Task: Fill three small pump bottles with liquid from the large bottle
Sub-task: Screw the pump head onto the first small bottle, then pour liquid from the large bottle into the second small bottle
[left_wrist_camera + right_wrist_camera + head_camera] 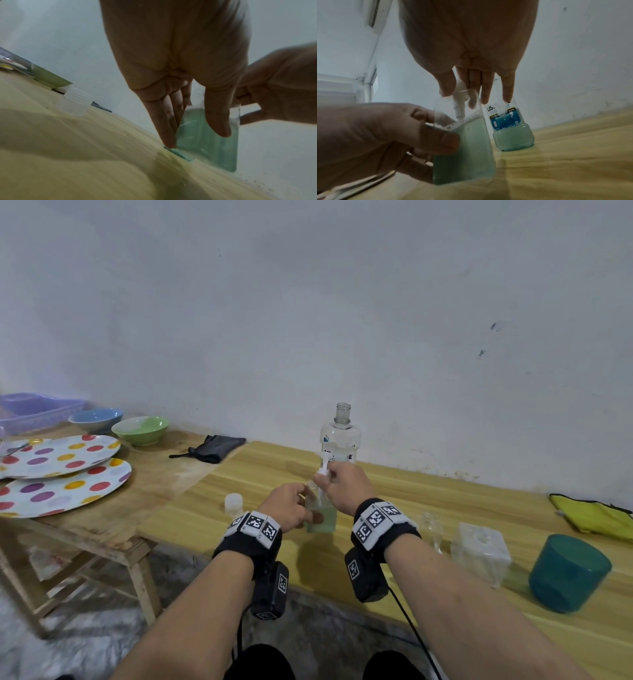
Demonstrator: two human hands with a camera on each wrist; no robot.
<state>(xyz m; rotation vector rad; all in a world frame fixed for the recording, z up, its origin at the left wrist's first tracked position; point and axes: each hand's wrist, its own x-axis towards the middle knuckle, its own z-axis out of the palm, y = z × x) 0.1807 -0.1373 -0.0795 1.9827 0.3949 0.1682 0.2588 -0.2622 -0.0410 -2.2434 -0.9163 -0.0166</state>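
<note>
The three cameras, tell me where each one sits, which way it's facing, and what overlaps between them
Head: worn on the head, looking forward and down at the table; both forearms, left hand and right hand show.
Left wrist: looks along the left hand's fingers holding the small bottle.
Right wrist: looks along the right hand gripping the pump; large bottle behind.
Shared: all three show the small bottle.

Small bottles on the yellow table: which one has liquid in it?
The square bottle gripped by the left hand, holding green liquid. The two clear bottles to the right look empty.
</note>
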